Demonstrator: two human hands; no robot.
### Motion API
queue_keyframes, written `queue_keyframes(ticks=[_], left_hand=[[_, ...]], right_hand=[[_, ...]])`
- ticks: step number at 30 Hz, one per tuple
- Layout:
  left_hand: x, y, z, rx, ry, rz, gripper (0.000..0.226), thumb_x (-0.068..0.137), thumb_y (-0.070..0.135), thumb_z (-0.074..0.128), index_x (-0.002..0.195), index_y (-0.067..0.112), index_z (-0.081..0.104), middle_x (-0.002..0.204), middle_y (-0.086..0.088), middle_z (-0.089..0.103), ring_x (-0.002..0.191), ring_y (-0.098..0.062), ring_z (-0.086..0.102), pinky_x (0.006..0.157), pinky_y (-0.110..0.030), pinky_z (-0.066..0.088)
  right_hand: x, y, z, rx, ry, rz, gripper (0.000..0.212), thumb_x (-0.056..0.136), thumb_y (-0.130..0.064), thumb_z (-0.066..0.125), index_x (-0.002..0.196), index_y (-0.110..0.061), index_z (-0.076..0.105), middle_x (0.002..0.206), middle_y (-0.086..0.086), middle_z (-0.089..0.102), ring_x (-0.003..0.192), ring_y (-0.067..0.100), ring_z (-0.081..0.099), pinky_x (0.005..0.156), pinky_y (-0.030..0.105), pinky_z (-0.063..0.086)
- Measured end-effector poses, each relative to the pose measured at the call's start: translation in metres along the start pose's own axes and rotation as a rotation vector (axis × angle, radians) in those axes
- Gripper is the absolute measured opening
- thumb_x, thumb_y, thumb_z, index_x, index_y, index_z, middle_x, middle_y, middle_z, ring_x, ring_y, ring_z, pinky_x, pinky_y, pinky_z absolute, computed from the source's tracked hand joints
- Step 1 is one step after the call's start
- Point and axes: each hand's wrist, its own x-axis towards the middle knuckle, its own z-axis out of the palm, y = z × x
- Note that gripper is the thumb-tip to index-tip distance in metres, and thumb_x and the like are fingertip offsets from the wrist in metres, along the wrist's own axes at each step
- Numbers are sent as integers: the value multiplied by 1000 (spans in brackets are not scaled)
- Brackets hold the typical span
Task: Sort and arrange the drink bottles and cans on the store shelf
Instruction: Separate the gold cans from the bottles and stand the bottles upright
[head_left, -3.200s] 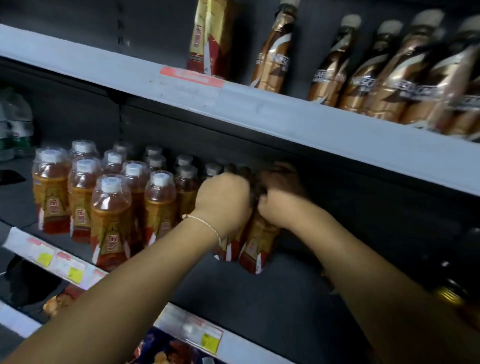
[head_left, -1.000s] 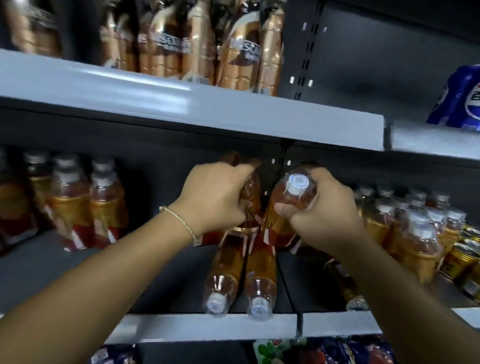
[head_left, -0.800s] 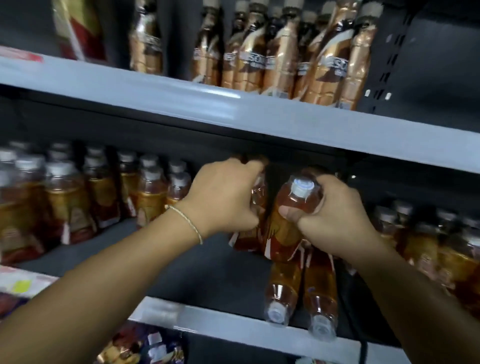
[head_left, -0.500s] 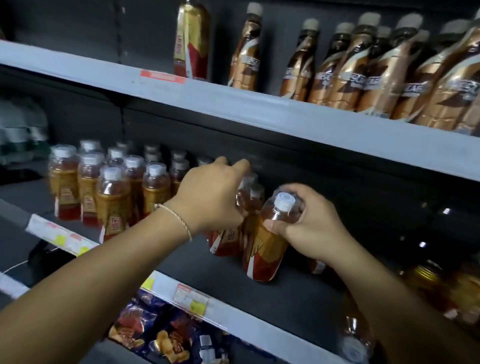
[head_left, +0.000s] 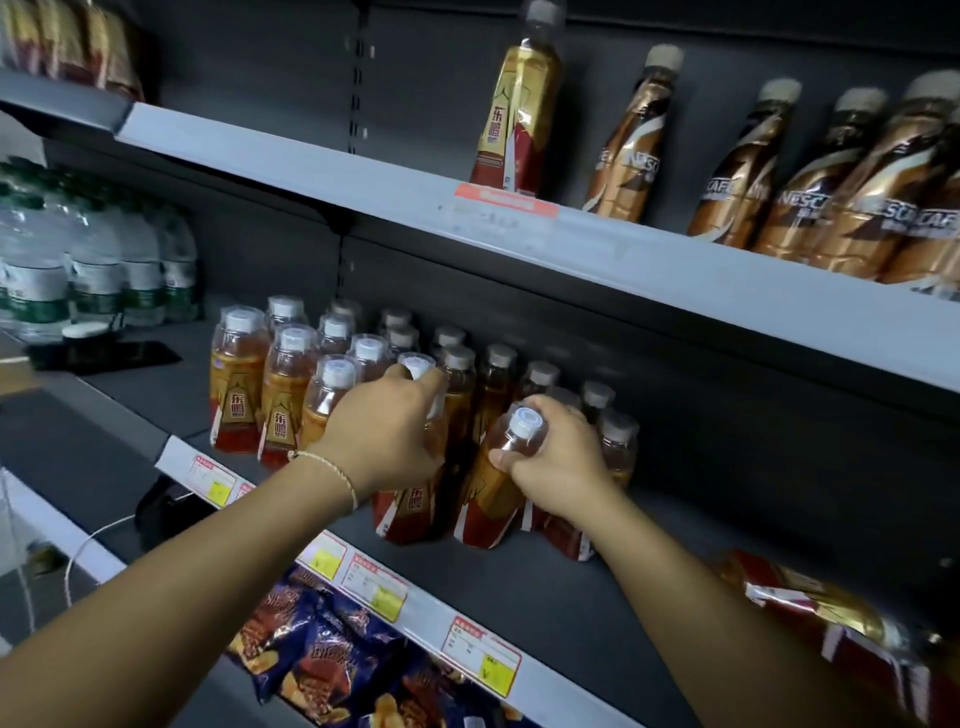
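Left hand (head_left: 387, 439) grips the left bottle (head_left: 410, 512); right hand (head_left: 561, 462) fingers (head_left: 569, 415) curl round the right bottle (head_left: 491, 499). Both amber, white-capped, red-gold labelled, standing on the middle shelf (head_left: 545, 587), right of matching rows (head_left: 283, 384).

Blue snack bags (head_left: 332, 670) at bottom; price tags (head_left: 480, 657); white cable (head_left: 78, 551) left.

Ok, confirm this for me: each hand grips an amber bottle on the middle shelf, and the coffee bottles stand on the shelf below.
Wrong on one point: the head view shows the coffee bottles on the shelf above, not below. The rest holds: the left hand grips one amber bottle and the right hand another, both on the middle shelf.
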Motion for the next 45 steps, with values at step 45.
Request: queue_keyframes(ticks=[45], left_hand=[[29,255,23,-253,-64,604,29,89,34,55,112,17,55,93,-9,53,84,-30,60,61,-33,40]], right_hand=[[-121,82,-182,-630,258,251,44,94,-11,48,137,-14,51,122,12,59,116,30,49,100,39,43]])
